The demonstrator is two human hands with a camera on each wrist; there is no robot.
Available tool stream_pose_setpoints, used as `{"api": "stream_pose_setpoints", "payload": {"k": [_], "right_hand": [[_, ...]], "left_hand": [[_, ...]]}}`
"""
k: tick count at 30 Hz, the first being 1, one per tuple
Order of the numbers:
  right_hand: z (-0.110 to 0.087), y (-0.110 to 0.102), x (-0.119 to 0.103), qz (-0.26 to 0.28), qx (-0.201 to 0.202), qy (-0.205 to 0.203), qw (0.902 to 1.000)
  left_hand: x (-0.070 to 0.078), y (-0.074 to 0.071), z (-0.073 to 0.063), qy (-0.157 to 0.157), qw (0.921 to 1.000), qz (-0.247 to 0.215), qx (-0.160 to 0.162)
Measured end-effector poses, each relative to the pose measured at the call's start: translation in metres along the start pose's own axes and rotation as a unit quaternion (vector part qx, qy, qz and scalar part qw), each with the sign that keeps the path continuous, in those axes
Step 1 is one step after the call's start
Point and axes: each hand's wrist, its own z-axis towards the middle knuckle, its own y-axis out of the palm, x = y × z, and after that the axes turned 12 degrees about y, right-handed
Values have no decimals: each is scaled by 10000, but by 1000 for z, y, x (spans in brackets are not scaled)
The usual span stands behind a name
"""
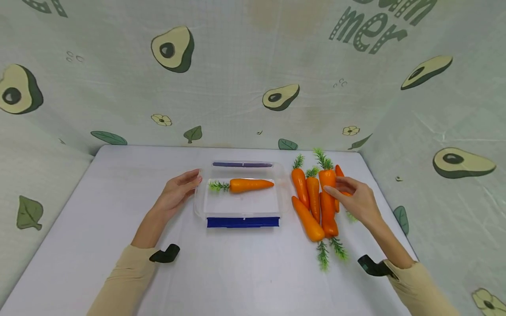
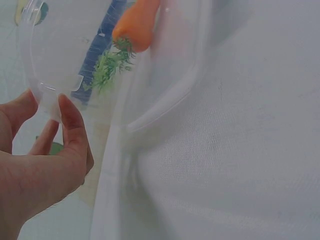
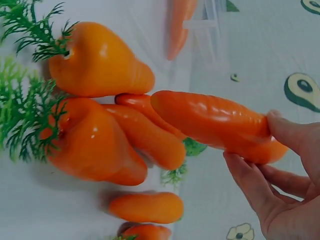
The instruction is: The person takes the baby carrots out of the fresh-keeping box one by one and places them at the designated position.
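My left hand [image 1: 178, 189] pinches the left edge of a clear plastic container [image 1: 239, 208] with blue clips. In the left wrist view, thumb and fingers grip its clear side flap [image 2: 50, 102]. Inside lies one toy carrot [image 1: 251, 185], its green leafy top pointing left. On the right, my right hand [image 1: 357, 197] pinches an orange toy carrot between thumb and fingers. That held carrot [image 3: 215, 120] is raised above the others in the right wrist view, its blunt tip pointing away from the hand.
Several more toy carrots with green tops lie in a loose group right of the container, among them one at the front left [image 1: 308, 219] and one at the back [image 1: 299, 186]. The white table [image 1: 221, 272] meets an avocado-print cloth [image 1: 229, 79] at the back and sides.
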Motion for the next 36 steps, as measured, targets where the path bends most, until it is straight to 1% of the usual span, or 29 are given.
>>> {"api": "stream_pose_setpoints", "payload": {"k": [8, 15, 23, 29, 36], "right_hand": [[-8, -5, 27, -265, 110, 232, 9993], [-17, -8, 53, -391, 13, 453, 9982], [-27, -2, 80, -588, -88, 790, 9951], [-29, 2, 91, -706, -16, 975, 9927], [-28, 5, 96, -790, -190, 1143, 9901]], "left_hand": [[0, 0, 0, -2, 10000, 42, 0], [0, 0, 1, -22, 10000, 34, 52], [-1, -1, 2, -30, 10000, 59, 22], [0, 0, 2, -65, 9999, 92, 8], [1, -1, 2, -70, 9999, 132, -6]]}}
